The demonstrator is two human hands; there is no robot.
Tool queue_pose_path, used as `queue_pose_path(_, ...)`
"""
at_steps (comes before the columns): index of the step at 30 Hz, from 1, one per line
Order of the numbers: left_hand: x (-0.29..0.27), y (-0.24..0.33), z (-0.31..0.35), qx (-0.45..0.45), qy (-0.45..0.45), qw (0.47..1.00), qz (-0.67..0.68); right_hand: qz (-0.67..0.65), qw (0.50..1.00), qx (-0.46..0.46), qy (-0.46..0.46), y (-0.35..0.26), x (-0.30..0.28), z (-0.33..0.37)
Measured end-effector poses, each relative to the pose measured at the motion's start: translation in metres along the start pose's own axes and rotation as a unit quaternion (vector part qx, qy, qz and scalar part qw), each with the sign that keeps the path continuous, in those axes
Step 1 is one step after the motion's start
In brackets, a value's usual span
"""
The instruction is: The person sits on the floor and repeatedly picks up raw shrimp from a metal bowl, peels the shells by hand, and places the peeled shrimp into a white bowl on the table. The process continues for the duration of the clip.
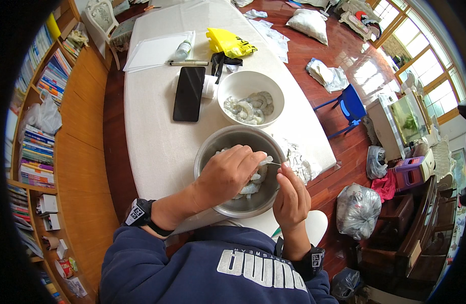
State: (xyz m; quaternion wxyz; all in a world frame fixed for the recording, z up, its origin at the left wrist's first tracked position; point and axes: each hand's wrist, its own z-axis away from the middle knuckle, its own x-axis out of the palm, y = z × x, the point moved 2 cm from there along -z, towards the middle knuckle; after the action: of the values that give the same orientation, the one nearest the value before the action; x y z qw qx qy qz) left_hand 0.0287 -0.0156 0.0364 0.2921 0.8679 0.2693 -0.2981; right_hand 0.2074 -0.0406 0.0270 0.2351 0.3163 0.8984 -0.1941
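Observation:
Over a steel bowl (200, 164) at the table's near edge, my left hand (230, 172) pinches a peeled, greyish-white shrimp (266, 160). My right hand (292, 197) is at the bowl's right rim, its fingertips closed on a thin, pale toothpick-like sliver (276, 163) that reaches to the shrimp. Whether it enters the flesh is too small to tell. More shrimp (249, 190) lie in the steel bowl, partly hidden under my left hand. Just beyond stands a white bowl (228, 83) with several grey shrimp (250, 107) in it.
Left of the white bowl, a black phone (189, 95) leans on a white roll (209, 87). Farther back are a pen (188, 63), a small bottle (182, 49), paper sheets (152, 52) and a yellow bag (228, 42). Crumpled tissue (300, 162) lies right of the steel bowl.

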Motion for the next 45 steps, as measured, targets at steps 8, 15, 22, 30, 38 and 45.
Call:
queue_pose_path(8, -0.010, -0.001, -0.002, 0.054, 0.045, 0.996, -0.049, -0.006, 1.000, 0.004, 0.012, -0.003, -0.003, 0.003)
queue_pose_path(15, -0.014, -0.001, -0.002, 0.079, 0.061, 0.994, -0.046, -0.015, 1.000, 0.017, 0.008, -0.004, -0.006, 0.009)
queue_pose_path(22, -0.016, -0.004, -0.001, 0.079, 0.073, 0.993, -0.042, -0.025, 0.999, 0.037, 0.006, -0.004, -0.010, 0.015)
queue_pose_path(30, -0.017, -0.008, 0.002, 0.089, 0.075, 0.991, -0.062, -0.212, 0.950, 0.227, 0.026, 0.006, -0.016, 0.022)
queue_pose_path(38, -0.018, -0.008, 0.002, 0.107, 0.094, 0.988, -0.056, -0.536, 0.685, 0.475, 0.134, 0.049, -0.035, 0.031)
queue_pose_path(45, -0.019, -0.006, 0.002, 0.138, 0.114, 0.982, -0.055, -0.507, 0.703, 0.492, -0.081, 0.052, -0.040, -0.006)
